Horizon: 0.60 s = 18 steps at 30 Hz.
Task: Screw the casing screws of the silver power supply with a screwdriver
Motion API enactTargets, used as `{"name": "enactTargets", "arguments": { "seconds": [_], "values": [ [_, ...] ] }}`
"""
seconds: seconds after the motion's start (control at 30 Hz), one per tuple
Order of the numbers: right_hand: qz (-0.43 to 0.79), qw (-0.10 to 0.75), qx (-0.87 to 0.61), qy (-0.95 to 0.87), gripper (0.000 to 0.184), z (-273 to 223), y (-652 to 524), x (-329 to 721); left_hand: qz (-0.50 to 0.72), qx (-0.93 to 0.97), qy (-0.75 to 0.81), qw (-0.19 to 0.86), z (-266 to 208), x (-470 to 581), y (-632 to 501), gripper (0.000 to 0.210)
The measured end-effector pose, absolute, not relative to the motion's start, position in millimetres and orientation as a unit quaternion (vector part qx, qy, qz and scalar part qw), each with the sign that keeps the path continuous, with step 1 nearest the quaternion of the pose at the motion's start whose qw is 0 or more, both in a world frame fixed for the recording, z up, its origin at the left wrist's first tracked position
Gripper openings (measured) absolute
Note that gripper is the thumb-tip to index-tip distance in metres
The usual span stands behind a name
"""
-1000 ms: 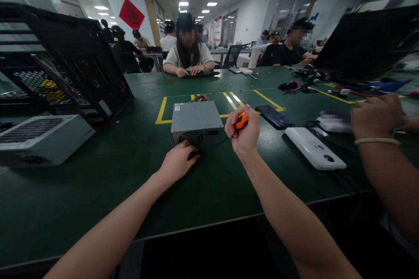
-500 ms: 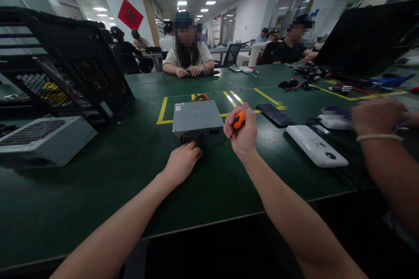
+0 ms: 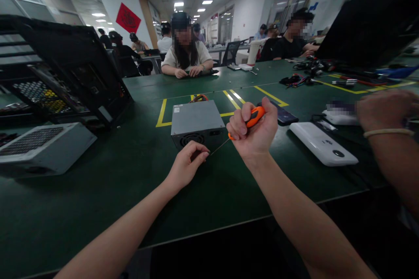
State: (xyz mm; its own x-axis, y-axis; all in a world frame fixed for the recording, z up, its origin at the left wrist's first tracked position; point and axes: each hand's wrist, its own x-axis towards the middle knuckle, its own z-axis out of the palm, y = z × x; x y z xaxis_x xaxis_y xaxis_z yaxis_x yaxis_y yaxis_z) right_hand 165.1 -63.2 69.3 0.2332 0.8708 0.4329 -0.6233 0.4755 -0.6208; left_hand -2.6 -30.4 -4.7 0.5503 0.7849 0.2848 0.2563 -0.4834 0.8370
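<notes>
A grey computer power supply [image 3: 198,117] rests on the green table, its fan grille and socket facing me and a bundle of wires behind it. My right hand [image 3: 260,139] is wrapped round the orange-and-black handle of a screwdriver [image 3: 255,116]. The thin shaft slants down to the left, its tip close to the fingers of my left hand [image 3: 186,163]. Thumb and forefinger of that hand are pinched together just in front of the power supply; whatever is between them is too small to make out.
On the left stand an open black computer case [image 3: 62,69] and a second power supply [image 3: 49,148]. To the right lie a phone [image 3: 286,115], a white power bank [image 3: 322,144] and cables [image 3: 294,79]. A co-worker's hand [image 3: 386,109] is at far right; another person [image 3: 186,54] sits opposite.
My left hand has lifted slightly off the table and come back from the power supply's lower front, now pinching. The screwdriver has swung so its shaft points to those fingers.
</notes>
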Motion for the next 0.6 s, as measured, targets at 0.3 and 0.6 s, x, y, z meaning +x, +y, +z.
{"name": "enactTargets", "arguments": {
  "seconds": [0.3,0.6],
  "values": [
    [0.432,0.775,-0.232,-0.398,0.054,77,-72,171,0.325,0.802,0.328,0.378,-5,2,-33,0.010],
    [0.413,0.773,-0.228,-0.425,0.056,79,-74,171,0.316,0.800,0.342,0.379,-6,4,-32,0.011]
  ]
}}
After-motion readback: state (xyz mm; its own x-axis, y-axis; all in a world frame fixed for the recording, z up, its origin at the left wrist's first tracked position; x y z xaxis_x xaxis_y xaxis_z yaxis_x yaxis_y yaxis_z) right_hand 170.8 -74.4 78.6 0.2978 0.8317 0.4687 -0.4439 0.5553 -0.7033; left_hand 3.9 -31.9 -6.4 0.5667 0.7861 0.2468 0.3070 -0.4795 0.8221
